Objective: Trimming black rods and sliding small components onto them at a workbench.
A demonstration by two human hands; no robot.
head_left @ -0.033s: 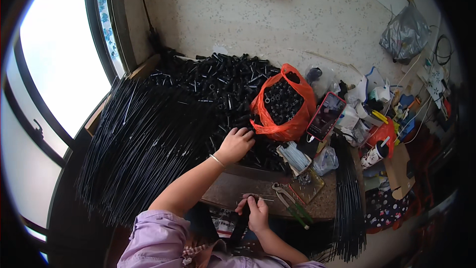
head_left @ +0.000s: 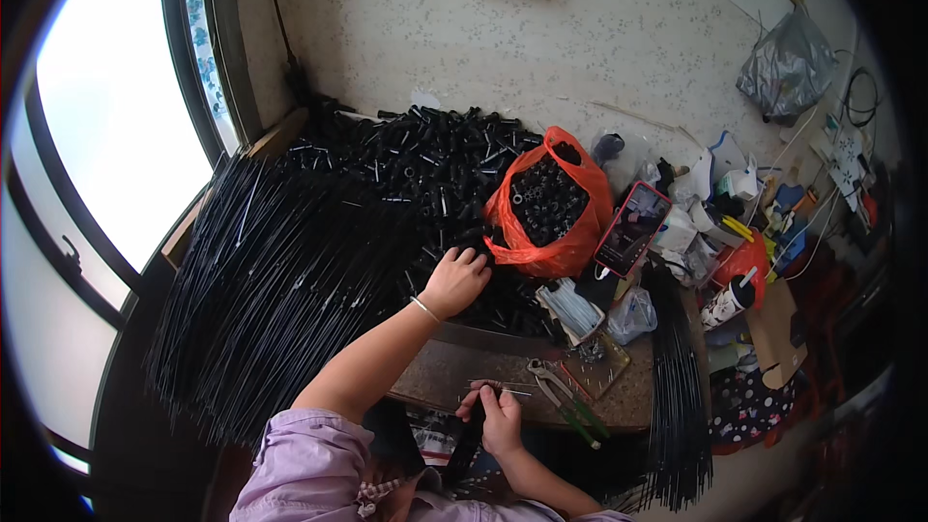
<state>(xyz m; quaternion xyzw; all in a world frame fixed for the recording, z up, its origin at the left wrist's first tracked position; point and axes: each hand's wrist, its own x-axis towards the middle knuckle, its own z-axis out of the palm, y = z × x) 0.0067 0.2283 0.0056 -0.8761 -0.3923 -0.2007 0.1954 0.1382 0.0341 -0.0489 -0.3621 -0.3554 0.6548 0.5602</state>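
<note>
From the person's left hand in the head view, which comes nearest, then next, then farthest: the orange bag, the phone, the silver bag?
From the left hand, resting on the pile of black tubes:
1. Orange bag, just to its right.
2. Phone, right of the orange bag.
3. Silver bag, far upper right by the wall.

- Left hand (head_left: 454, 280): fingertips sunk among the black tubes (head_left: 425, 159); whether they grip one cannot be told.
- Right hand (head_left: 500, 418): something thin and dark pinched at the board (head_left: 503, 377) edge; too small to make out.
- Pliers (head_left: 565, 396): jaws too small to read.
- Rod bundle (head_left: 280, 280): lower ends lost in the dark fisheye rim.
- Orange bag (head_left: 551, 203): contents just small dark pieces, no detail.
- Clutter at right: blurred and bent by the rim.
</note>
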